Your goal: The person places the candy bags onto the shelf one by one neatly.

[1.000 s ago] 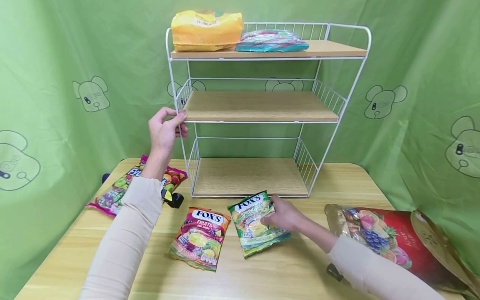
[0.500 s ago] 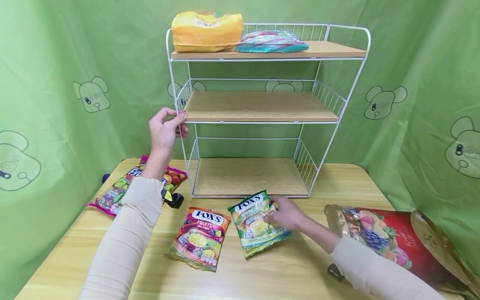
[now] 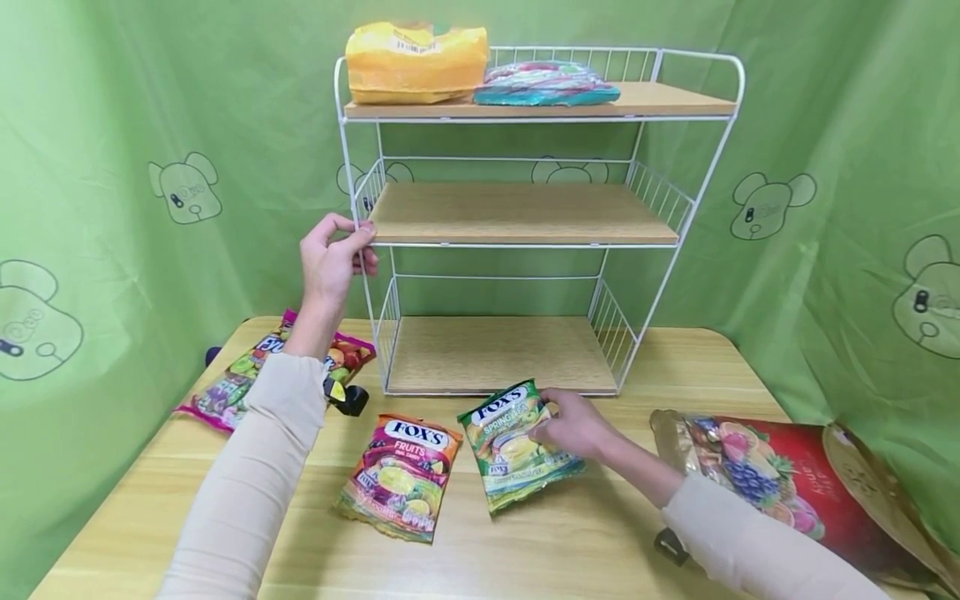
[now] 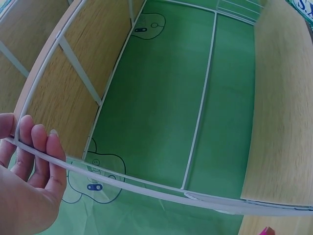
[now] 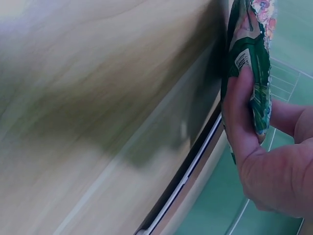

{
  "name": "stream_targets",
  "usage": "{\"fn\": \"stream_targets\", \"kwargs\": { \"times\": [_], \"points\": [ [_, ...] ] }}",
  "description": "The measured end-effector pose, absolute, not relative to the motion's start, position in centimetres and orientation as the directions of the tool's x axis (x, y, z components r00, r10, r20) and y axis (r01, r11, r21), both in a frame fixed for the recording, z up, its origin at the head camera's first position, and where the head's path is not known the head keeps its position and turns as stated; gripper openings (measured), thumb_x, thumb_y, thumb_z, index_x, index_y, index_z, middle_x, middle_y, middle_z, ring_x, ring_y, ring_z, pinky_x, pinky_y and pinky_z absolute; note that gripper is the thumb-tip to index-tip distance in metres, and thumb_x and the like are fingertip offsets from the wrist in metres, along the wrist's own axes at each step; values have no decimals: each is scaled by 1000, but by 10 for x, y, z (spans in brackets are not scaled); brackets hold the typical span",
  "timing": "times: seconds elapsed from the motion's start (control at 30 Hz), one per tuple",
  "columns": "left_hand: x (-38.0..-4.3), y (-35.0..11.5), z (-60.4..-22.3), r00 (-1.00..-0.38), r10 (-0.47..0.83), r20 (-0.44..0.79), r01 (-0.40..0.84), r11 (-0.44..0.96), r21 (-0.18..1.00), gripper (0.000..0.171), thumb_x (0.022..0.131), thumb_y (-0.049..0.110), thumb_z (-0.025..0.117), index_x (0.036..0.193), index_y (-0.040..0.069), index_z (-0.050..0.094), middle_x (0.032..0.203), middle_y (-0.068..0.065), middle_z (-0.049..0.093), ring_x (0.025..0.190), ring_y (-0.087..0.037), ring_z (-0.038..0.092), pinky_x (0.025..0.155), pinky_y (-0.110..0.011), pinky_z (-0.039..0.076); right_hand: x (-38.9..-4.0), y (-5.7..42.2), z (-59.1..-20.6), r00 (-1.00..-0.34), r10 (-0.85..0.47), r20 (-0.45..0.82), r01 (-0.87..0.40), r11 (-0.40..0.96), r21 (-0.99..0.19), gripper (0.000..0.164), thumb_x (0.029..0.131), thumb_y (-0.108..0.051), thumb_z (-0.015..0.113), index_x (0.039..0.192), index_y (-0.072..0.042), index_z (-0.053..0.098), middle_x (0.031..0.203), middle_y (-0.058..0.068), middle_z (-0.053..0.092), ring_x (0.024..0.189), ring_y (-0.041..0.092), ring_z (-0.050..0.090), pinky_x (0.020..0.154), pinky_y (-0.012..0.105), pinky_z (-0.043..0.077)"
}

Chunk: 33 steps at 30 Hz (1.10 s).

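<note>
Head view: a sleeved left arm stretches forward and up, the left hand [image 3: 327,260] curled round the left post of a white wire rack [image 3: 525,213] with 3 wooden boards. The right arm slants in from the lower right; the right hand [image 3: 576,427] pinches a green Fox's packet [image 3: 501,446], tilted, before the bottom board. The table [image 3: 540,554] has pale wood grain; creased green cloth [image 3: 97,125] printed with animal heads hangs around it.

Left wrist view: fingers bend around the thin, smooth frame.

Right wrist view: the glossy, crinkled packet stands on edge, gripped from both faces.
</note>
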<state>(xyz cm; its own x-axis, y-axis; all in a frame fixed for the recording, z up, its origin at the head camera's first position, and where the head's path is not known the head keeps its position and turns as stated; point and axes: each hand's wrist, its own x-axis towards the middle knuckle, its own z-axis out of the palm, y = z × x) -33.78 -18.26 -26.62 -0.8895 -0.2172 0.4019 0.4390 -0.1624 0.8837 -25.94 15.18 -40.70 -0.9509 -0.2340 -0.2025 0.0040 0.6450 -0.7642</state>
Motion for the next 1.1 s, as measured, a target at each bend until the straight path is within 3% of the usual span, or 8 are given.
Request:
{"fn": "stream_targets", "kwargs": {
  "times": [0.13, 0.4, 0.57, 0.77, 1.1],
  "points": [
    [-338, -183, -266, -887, -216, 408, 443, -155, 883, 12, 94, 4, 68, 87, 9, 61, 73, -2, 69, 52, -12, 60, 52, -25, 57, -260, 152, -403, -951, -237, -200, 2, 640, -768, 70, 86, -7, 71, 149, 4, 41, 86, 10, 64, 59, 15, 52, 52, 27, 48],
    [-338, -184, -266, -888, -218, 405, 442, -161, 882, 12, 94, 3, 68, 86, 10, 61, 72, -2, 69, 51, -12, 60, 52, -25, 57, -261, 158, -384, -944, -296, -145, -57, 579, -813, 62, 86, -5, 69, 142, 10, 45, 106, 19, 66, 71, 19, 61, 62, 30, 57],
    [-338, -184, -267, -887, -215, 408, 445, -168, 879, 12, 94, 3, 68, 86, 9, 61, 71, -1, 69, 51, -12, 60, 52, -25, 57, -261, 163, -361, -949, -279, -150, -38, 571, -820, 68, 86, -9, 70, 146, 6, 43, 95, 16, 68, 72, 22, 64, 64, 33, 59],
    [-339, -184, -266, -886, -216, 411, 450, -177, 876, 13, 94, 3, 68, 86, 9, 61, 75, -2, 70, 51, -12, 60, 51, -25, 57, -263, 171, -333, -953, -267, -143, -45, 591, -805, 73, 88, -15, 71, 150, 5, 38, 100, 16, 68, 74, 23, 64, 65, 33, 58],
    [-339, -184, -266, -887, -222, 405, 445, -174, 879, 13, 94, 3, 68, 86, 10, 61, 73, -2, 69, 51, -12, 60, 51, -25, 57, -264, 180, -277, -965, -223, -135, -42, 645, -763, 79, 91, -28, 69, 155, 2, 33, 99, 14, 67, 63, 18, 62, 62, 33, 57]
  ]
}}
